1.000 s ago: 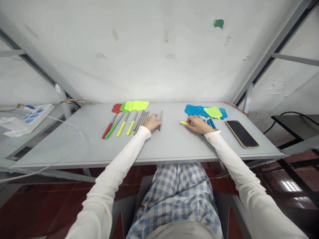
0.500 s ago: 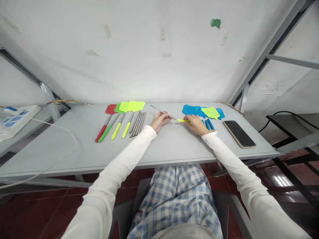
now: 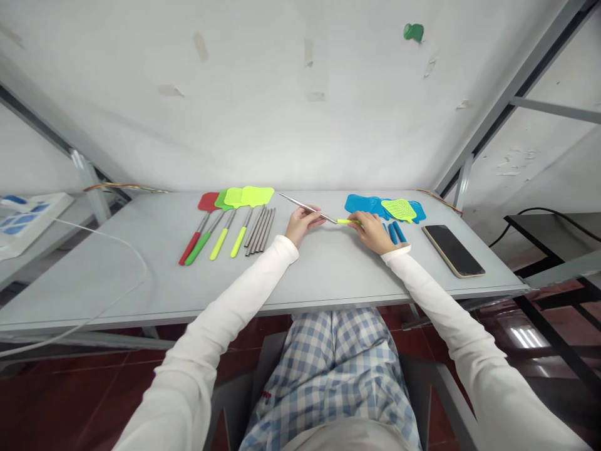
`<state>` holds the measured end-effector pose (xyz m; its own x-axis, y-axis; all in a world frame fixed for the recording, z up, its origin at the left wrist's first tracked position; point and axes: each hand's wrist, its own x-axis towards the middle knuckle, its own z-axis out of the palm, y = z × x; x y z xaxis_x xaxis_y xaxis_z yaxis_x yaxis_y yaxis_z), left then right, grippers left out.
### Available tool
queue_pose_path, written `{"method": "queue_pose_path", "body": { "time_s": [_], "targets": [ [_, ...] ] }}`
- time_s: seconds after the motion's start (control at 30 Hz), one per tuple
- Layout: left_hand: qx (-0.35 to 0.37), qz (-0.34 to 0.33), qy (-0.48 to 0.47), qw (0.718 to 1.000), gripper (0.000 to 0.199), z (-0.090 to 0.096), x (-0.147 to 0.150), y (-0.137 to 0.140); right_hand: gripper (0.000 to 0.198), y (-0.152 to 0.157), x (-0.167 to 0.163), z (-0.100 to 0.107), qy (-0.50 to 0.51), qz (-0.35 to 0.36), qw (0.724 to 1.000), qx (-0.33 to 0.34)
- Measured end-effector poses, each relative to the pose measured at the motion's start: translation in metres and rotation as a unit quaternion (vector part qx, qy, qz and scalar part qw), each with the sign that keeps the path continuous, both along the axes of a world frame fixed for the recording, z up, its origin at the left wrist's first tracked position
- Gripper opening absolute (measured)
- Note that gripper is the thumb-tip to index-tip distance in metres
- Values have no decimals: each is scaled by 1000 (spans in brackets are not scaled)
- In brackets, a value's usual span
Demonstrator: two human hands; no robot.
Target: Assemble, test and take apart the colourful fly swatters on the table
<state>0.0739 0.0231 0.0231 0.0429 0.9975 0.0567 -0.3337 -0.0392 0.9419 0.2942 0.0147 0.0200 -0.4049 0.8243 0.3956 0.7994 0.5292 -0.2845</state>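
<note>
Between its fingers my left hand (image 3: 303, 227) grips a thin metal rod (image 3: 295, 202), tilted with its far end up to the left. My right hand (image 3: 372, 232) is closed on a yellow handle (image 3: 345, 221), whose end meets the rod's near end; whether the rod is inside it I cannot tell. Several loose metal rods (image 3: 260, 232) lie left of my left hand. Beside my right hand are blue handles (image 3: 397, 232), partly covered by it. Behind them lie blue fly swatter heads (image 3: 359, 203) with a yellow one (image 3: 399, 210) on top.
Fly swatters with red (image 3: 190, 248), green (image 3: 198, 248) and yellow handles (image 3: 220, 245) lie at the left. A phone (image 3: 453, 250) rests on the grey table (image 3: 328, 275) at the right. A white cable (image 3: 141, 269) hangs across the left side, near a power strip (image 3: 32, 222).
The metal rod and the yellow handle have come together; a small gap stood between their ends before. The view has tilted slightly.
</note>
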Motion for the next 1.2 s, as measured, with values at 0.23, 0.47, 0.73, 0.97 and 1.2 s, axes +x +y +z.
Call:
{"method": "queue_pose_path", "body": {
  "time_s": [0.23,0.47,0.73,0.97,1.2],
  "targets": [
    [10,-1,-37,999,20,-2,0,0,24,-2,-3,0,42,16,999,11],
    [0,-68,-33,997,29,-8,9,-6,22,-3,-12,-3,115,28,993,1],
    [30,-186,7,982,47,-11,19,-19,28,-9,-26,-9,234,79,969,-29],
    [93,-78,17,993,55,2,8,-14,30,-12,-29,0,261,45,964,-31],
    [109,-117,71,985,61,-3,10,-14,33,-14,-30,-3,253,49,965,-42]
  ]
}}
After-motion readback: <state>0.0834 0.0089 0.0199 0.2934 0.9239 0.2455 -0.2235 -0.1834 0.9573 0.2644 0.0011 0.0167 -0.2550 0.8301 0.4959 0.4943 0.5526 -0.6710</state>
